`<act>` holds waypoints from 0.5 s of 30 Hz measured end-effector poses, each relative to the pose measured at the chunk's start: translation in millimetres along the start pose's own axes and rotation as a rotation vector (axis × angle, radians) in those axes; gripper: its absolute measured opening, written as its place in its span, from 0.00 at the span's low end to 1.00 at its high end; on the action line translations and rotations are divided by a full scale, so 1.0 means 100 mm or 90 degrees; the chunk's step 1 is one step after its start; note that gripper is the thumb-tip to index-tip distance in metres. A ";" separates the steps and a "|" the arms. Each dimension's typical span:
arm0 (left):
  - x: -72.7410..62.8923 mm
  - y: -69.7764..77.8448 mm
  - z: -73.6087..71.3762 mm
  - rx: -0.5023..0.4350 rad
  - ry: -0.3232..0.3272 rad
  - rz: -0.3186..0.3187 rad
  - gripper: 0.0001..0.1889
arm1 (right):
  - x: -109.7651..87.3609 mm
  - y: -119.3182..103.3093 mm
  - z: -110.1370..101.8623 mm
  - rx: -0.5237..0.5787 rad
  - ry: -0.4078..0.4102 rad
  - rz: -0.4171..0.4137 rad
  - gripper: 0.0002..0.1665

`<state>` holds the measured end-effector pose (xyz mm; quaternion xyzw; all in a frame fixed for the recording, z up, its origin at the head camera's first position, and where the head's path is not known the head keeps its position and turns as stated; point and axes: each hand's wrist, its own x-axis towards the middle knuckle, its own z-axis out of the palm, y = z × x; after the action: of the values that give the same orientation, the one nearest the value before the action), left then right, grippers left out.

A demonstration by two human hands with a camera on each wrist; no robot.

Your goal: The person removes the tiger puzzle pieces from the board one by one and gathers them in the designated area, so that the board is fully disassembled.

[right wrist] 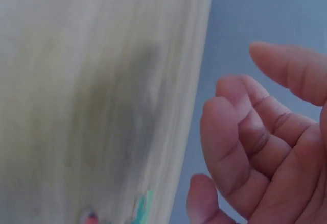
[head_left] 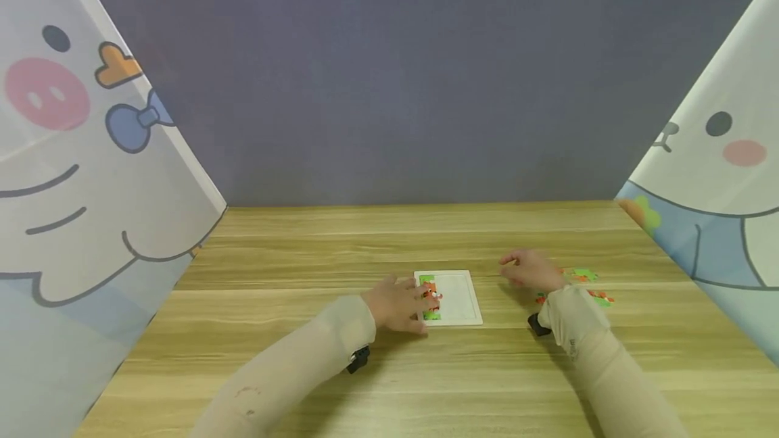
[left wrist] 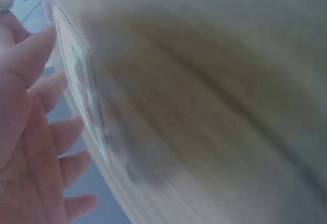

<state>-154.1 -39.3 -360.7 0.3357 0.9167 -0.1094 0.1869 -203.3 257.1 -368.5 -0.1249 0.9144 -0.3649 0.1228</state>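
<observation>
A white square puzzle board (head_left: 464,299) lies on the wooden table, with green and red picture pieces (head_left: 428,278) along its left side and a plain white area to their right. My left hand (head_left: 397,304) has its fingers spread over the board's left edge; in the left wrist view those fingers (left wrist: 71,168) are stretched out and grip nothing. Between the board and the loose puzzle pieces (head_left: 585,276), my right hand (head_left: 532,270) hovers above the table. Its fingers (right wrist: 225,142) bend loosely, apart from the thumb, with nothing between them.
More loose red and green pieces (head_left: 602,299) lie beside my right wrist, partly hidden by the sleeve. A grey panel (head_left: 389,86) rises behind the table (head_left: 304,242). Printed cartoon cloths hang on the left (head_left: 91,208) and right (head_left: 718,181).
</observation>
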 end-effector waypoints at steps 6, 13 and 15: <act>-0.09 0.05 0.01 -0.004 -0.015 -0.004 0.33 | 0.05 -0.11 0.12 -0.016 -0.012 -0.026 0.23; -0.13 0.06 0.02 -0.009 -0.013 -0.001 0.33 | 0.18 -0.26 0.32 -0.028 -0.056 -0.063 0.21; -0.14 0.07 0.03 -0.005 -0.012 0.000 0.33 | 0.22 -0.33 0.38 -0.044 -0.062 -0.067 0.19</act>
<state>-139.2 -43.2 -358.6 0.3336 0.9154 -0.1093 0.1969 -207.7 203.0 -375.2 -0.1947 0.9115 -0.3327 0.1434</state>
